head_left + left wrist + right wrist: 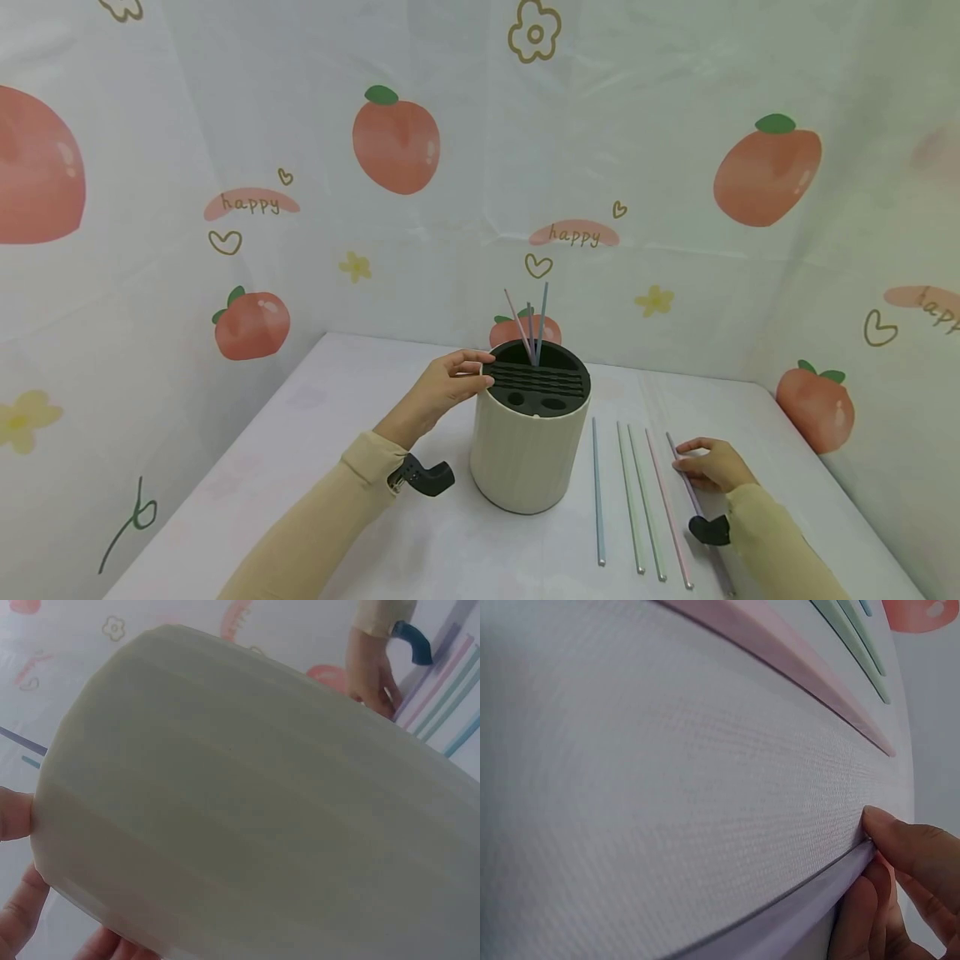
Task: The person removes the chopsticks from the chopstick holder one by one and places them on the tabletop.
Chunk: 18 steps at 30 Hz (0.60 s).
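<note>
A cream round utensil holder (525,454) with a black slotted top (536,387) stands upright on the table. My left hand (442,387) touches the left side of its rim with fairly straight, spread fingers; the left wrist view shows the fingertips at the holder's edge. Several thin chopsticks (542,321) stand in the large rear opening. To the right, my right hand (712,467) pinches a purple chopstick (780,919) near its far, thin end. That chopstick lies along the table, partly hidden by the wrist.
Left of the right hand lie a pink chopstick (670,508), two green chopsticks (632,500) and a blue chopstick (598,492), roughly parallel. The white table (360,350) meets a fruit-printed curtain (465,208) at the back and sides.
</note>
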Motion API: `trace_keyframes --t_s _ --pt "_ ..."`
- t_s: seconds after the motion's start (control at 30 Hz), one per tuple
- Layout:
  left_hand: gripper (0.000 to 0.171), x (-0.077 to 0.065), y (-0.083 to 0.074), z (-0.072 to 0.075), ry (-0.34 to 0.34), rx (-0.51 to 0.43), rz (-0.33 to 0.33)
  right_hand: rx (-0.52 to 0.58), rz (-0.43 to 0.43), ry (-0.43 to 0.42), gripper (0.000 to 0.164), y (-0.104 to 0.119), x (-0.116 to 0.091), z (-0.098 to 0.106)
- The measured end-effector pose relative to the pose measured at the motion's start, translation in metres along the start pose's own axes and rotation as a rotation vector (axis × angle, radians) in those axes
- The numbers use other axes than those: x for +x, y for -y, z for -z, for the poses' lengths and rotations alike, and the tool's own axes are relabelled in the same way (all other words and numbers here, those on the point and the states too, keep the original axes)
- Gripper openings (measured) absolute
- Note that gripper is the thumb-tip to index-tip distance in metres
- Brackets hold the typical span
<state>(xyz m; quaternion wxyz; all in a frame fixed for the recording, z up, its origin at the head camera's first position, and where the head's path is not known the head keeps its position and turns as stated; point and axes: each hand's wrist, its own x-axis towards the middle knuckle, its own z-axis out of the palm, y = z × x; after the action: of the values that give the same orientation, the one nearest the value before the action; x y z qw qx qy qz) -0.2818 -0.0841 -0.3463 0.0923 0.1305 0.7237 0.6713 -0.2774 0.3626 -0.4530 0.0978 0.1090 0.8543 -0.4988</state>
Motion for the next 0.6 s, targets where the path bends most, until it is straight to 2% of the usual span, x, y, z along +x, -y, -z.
trace_keyframes --t_s 0.4,0.5,0.6 --pt "0.04 -0.001 0.001 0.0 0.016 0.007 -0.004 0.002 -0.006 -0.001 0.036 -0.001 0.0 0.001" --pt "0.041 -0.001 0.001 0.0 0.02 0.007 -0.007 0.039 -0.009 0.016 0.041 0.001 0.0 0.005" --pt "0.041 -0.001 0.0 0.001 0.02 0.01 -0.009 0.119 0.047 0.065 0.043 0.015 -0.002 0.015"
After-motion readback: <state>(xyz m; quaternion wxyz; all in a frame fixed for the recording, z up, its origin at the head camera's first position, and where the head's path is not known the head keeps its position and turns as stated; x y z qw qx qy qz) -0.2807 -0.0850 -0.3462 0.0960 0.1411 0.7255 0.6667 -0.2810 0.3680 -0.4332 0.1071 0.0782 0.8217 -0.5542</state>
